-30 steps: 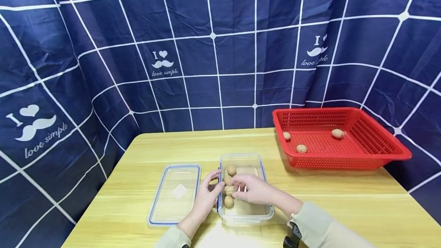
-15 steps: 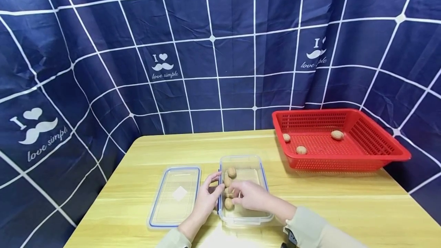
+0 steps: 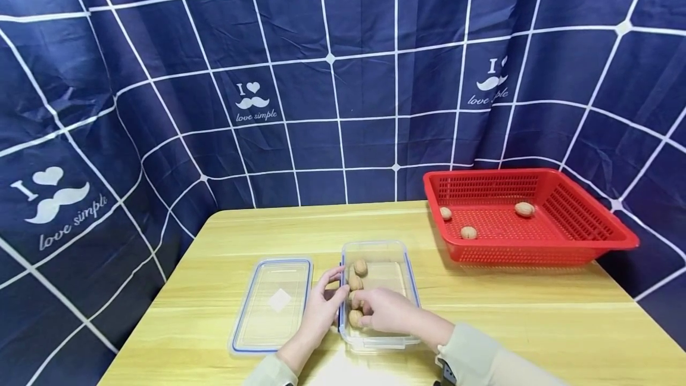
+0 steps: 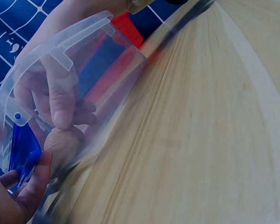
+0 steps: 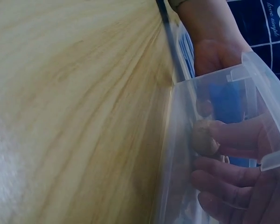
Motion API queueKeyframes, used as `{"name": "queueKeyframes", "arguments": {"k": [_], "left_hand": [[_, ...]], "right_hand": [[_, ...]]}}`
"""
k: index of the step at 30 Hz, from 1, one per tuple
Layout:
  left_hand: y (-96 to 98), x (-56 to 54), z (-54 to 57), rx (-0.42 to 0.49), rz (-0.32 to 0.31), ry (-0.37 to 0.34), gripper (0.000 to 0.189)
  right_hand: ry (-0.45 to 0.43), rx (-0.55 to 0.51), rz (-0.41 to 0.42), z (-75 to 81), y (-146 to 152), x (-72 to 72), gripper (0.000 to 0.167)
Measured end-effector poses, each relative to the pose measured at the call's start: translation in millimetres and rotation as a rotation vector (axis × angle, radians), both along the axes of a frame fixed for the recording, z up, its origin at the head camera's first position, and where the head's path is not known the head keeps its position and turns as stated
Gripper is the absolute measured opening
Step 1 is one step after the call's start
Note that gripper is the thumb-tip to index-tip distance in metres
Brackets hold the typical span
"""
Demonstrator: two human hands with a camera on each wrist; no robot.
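A clear plastic food container [image 3: 411,279] with blue edges stands lidless on the table, and several walnuts [image 3: 361,267] line its left side in a row. From outside, my left hand [image 3: 320,307] holds its left side, thumb and fingers around a blue latch [image 4: 25,151] in the left wrist view. My right hand [image 3: 388,312] is inside the container with fingers curled at the near walnuts. Its thumb presses the nearest walnut [image 5: 205,137], seen through the wall in the right wrist view. Curled fingers partly hide the walnut just behind it [image 3: 354,299].
The container's clear lid [image 3: 257,320], with a blue seal, lies on the table to the left. A red perforated basket [image 3: 536,244] at the back right has three walnuts [image 3: 468,232] in it. A blue checked curtain [image 3: 370,136] hangs behind the table [image 3: 482,338].
My right hand has shifted toward me along the row, from the middle walnuts to the nearest ones, uncovering more of the second walnut. My left hand stays at the container's side.
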State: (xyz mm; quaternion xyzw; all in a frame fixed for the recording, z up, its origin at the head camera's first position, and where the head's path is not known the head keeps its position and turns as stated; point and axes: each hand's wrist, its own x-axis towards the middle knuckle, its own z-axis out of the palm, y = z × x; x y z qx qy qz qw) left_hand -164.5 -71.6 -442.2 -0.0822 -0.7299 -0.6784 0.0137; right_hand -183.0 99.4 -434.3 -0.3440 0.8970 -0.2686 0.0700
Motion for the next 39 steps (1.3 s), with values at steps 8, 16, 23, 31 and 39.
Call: {"name": "queueKeyframes", "arguments": {"k": [8,16,23,31,39], "left_hand": [[-0.7,1.0,1.2,0.004,-0.002,0.005,0.039],[-0.7,1.6,-0.9,-0.003,0.006,0.007,0.039],[-1.7,0.2,-3.5,-0.016,0.006,0.003,0.041],[-1.4,1.2,0.4,-0.016,-0.001,-0.010,0.040],[-3.1,-10.9,-21.1,0.009,-0.013,-0.010,0.043]], "right_hand": [[0.042,0.028,0.039,1.8,-4,4.0,0.019],[0.047,0.065,0.037,-0.7,-8,5.6,0.018],[0.042,0.038,0.049,-0.3,-5,5.3,0.019],[0.046,0.002,0.061,2.0,-1,3.9,0.020],[0.069,-0.013,0.013,3.6,2,0.5,0.028]]}}
